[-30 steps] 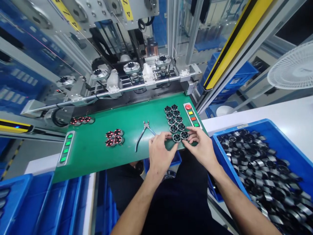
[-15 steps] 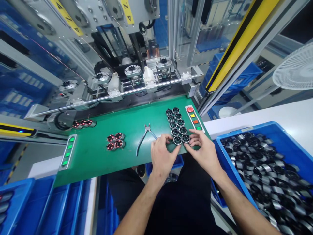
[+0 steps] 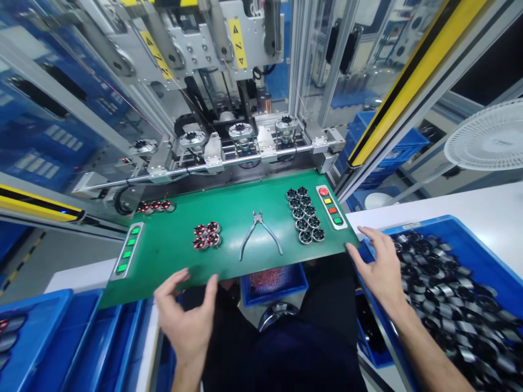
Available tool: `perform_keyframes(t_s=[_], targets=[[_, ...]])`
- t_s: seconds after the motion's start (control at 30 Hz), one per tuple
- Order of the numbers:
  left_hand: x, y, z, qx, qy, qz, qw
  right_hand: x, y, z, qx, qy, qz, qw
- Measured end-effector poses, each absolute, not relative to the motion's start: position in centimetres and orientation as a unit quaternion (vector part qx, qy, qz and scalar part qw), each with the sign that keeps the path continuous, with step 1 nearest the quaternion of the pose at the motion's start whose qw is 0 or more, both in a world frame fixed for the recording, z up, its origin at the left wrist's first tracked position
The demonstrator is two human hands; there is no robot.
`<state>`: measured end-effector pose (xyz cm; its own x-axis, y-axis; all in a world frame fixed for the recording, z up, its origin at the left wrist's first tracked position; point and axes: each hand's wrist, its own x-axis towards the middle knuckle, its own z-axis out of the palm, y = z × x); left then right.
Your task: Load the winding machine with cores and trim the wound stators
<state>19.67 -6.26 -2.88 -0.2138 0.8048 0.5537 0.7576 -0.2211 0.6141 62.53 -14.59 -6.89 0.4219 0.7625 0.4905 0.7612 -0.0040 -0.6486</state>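
Note:
My left hand (image 3: 186,316) is open and holds nothing, over the front edge of the green work surface (image 3: 163,267). Beyond it sit several copper-wound parts (image 3: 206,235) in a small block. My right hand (image 3: 379,267) is also open, between the green surface's right corner and a blue bin (image 3: 461,224) of black and silver rings (image 3: 449,294). Two columns of black ring parts (image 3: 305,215) stand near the right end of the surface. Pliers (image 3: 258,218) with blue handles lie spread open in the middle.
Behind the surface runs a machine rail (image 3: 196,170) with ring fixtures. Button panels stand at the left (image 3: 127,250) and right (image 3: 330,208). More blue bins (image 3: 44,332) are at lower left, and a white fan (image 3: 486,136) is at right.
Both hands have left the black ring parts and opened: the left moved left and toward me, the right moved right. The view has shifted, and the pliers now show whole.

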Motion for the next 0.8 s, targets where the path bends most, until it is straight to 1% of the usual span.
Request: perform_keyframes(t_s=[0.07, 0.13, 0.2, 0.3, 0.43, 0.8], targets=[[16.4, -5.0, -4.2, 0.589, 0.67, 0.448, 0.046, 62.2, -14.2, -8.4, -0.705, -0.555, -0.004, 0.442], [14.9, -3.6, -5.2, 0.588, 0.68, 0.431, 0.081, 61.6, -13.4, -10.1, -0.697, -0.564, -0.014, 0.443], [14.9, -2.2, -5.5, 0.603, 0.675, 0.415, 0.095, 61.0, -12.6, -11.6, -0.689, -0.561, -0.041, 0.456], [16.4, -0.7, -5.0, 0.614, 0.687, 0.378, 0.089, 60.8, -11.9, -12.8, -0.682, -0.556, -0.089, 0.466], [17.8, 0.2, -4.4, 0.604, 0.709, 0.356, 0.081, 61.3, -11.9, -12.7, -0.689, -0.572, -0.109, 0.431], [17.5, 0.0, -5.0, 0.589, 0.704, 0.385, 0.091, 62.6, -11.9, -11.4, -0.709, -0.617, -0.098, 0.327]])
